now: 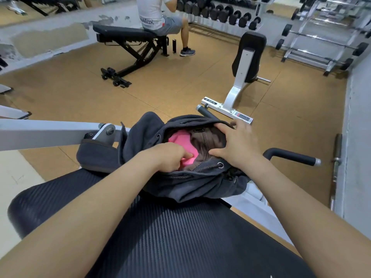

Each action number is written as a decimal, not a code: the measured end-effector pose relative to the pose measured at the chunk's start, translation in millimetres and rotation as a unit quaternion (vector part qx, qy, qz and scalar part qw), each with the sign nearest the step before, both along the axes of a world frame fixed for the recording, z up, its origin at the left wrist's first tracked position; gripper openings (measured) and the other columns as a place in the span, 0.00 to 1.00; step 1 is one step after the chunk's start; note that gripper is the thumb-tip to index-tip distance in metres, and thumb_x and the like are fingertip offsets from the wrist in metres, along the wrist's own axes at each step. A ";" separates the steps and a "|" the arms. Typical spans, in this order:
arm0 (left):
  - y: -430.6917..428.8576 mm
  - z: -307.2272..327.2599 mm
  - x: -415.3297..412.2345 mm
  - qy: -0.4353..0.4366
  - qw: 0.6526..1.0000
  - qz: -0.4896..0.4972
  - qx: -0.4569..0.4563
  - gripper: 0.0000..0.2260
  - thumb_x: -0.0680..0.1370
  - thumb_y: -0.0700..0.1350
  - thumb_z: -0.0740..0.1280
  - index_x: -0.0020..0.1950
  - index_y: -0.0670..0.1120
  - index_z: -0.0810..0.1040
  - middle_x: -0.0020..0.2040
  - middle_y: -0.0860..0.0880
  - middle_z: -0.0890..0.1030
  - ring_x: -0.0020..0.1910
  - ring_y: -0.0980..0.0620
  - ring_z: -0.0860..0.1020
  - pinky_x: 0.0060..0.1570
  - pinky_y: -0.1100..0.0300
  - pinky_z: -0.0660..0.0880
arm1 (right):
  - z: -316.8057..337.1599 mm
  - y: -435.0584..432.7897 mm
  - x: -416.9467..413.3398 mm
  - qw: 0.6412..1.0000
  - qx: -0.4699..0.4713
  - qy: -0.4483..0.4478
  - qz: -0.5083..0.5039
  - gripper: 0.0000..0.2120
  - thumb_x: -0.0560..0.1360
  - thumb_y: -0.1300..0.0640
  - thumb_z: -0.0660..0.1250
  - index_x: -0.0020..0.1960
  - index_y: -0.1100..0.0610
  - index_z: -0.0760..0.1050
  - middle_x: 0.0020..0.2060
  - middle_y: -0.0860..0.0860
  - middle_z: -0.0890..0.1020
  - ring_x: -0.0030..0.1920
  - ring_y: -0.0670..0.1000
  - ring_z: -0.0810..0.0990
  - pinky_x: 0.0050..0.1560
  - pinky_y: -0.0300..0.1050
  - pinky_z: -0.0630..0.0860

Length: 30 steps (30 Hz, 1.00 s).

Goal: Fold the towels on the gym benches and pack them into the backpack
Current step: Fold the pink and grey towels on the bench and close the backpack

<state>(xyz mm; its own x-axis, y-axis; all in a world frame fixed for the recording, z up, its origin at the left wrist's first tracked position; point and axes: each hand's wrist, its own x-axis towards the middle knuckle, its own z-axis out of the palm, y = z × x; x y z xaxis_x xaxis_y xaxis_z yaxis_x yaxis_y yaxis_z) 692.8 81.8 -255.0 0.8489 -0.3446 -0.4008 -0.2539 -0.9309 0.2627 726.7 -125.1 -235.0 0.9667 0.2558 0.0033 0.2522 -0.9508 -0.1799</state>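
Observation:
A dark grey backpack (186, 187) lies open at the far end of the black padded bench (170, 233) in front of me. A folded pink towel (180, 140) sits inside its mouth. My left hand (170, 157) reaches into the opening with curled fingers and holds the near edge of the towel, the thumb on top. My right hand (234, 145) grips the right rim of the backpack's opening and holds it wide. The lower part of the towel is hidden by my left hand and the bag's rim.
A white machine frame (40, 133) crosses on the left. Black handles (291, 155) stick out to the right of the bench. Beyond stand a white seat stand (241, 77), a black bench (128, 37) with a person sitting, dumbbell racks (220, 11) and cork-coloured floor.

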 end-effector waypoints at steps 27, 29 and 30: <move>-20.0 15.4 -145.1 -0.235 0.967 0.096 -0.030 0.11 0.77 0.46 0.56 0.56 0.51 0.75 0.53 0.54 0.79 0.54 0.49 0.75 0.50 0.52 0.74 | -15.1 -25.9 -84.6 0.986 0.054 0.101 0.120 0.25 0.82 0.42 0.51 0.78 0.44 0.54 0.79 0.46 0.50 0.78 0.53 0.48 0.73 0.60 0.60; -20.8 30.0 -162.8 -0.275 0.943 0.152 -0.107 0.13 0.77 0.44 0.59 0.57 0.53 0.78 0.54 0.57 0.80 0.54 0.53 0.75 0.52 0.54 0.74 | -6.0 -29.5 -97.8 0.983 0.118 0.075 0.121 0.25 0.82 0.45 0.55 0.77 0.44 0.56 0.78 0.47 0.54 0.78 0.52 0.52 0.73 0.56 0.60; -22.8 37.9 -172.0 -0.284 0.930 0.185 -0.143 0.12 0.77 0.43 0.61 0.57 0.53 0.80 0.53 0.57 0.81 0.53 0.55 0.76 0.53 0.56 0.74 | -0.8 -30.9 -104.9 0.980 0.146 0.061 0.122 0.24 0.81 0.46 0.57 0.77 0.44 0.59 0.77 0.47 0.58 0.77 0.52 0.56 0.73 0.53 0.62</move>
